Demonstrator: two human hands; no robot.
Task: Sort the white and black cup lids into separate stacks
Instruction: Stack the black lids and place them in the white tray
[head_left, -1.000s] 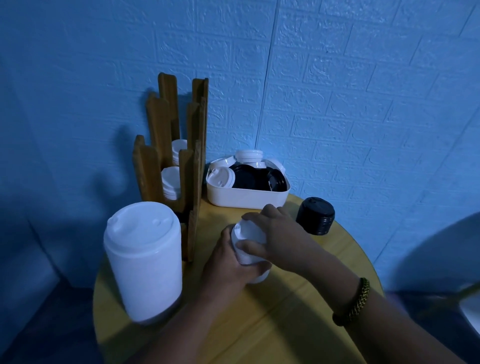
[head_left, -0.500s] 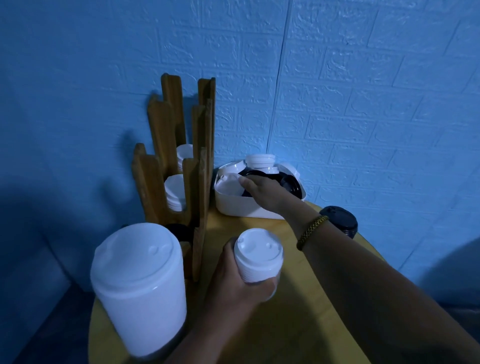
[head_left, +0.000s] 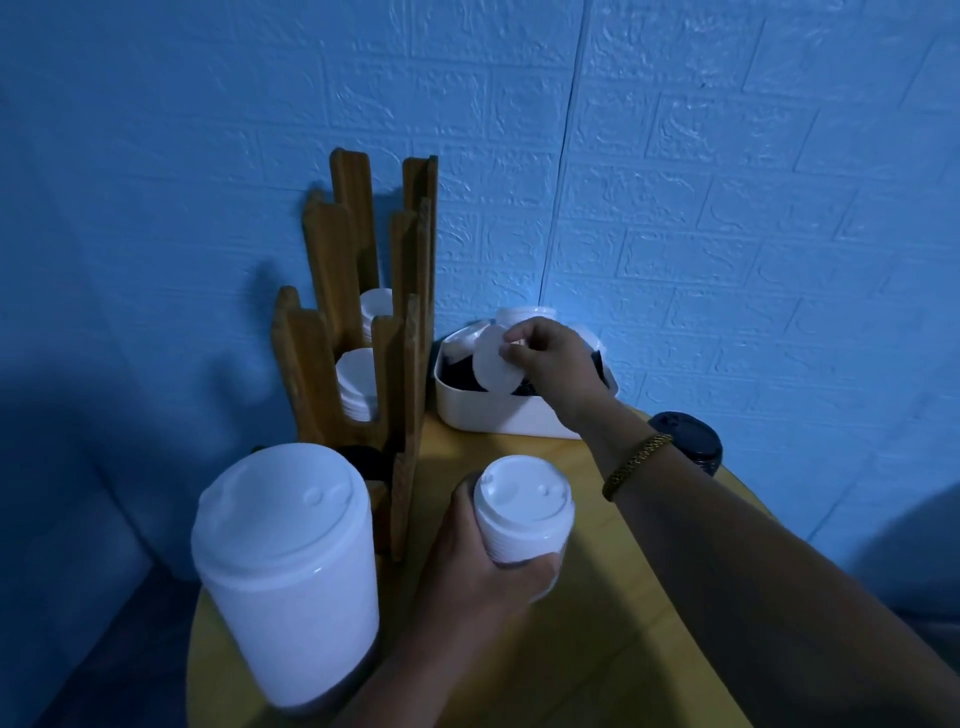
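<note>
— Blue brick-embossed wall is closing in the corner behind a round wooden table. What is the right hand doing?

— It is hanging over the white tub at the back of the table, thumb and fingertips pinching a white lid by its edge. The lid is tilting over the black lids lying in the tub.

— And the left hand?

— It is wrapping around the lower part of a white lid stack near the front of the table, fingers curled firmly on it.

— Where are the sorted black ones sitting?

— A black lid stack is standing at the table's right edge, partly hidden behind the right forearm and its woven bracelet.

— Anything else around?

— A wooden rack is standing just left of the tub, holding racked white lids in its slots. A large white lidded cup is standing at the front left, just beside the rack.
</note>
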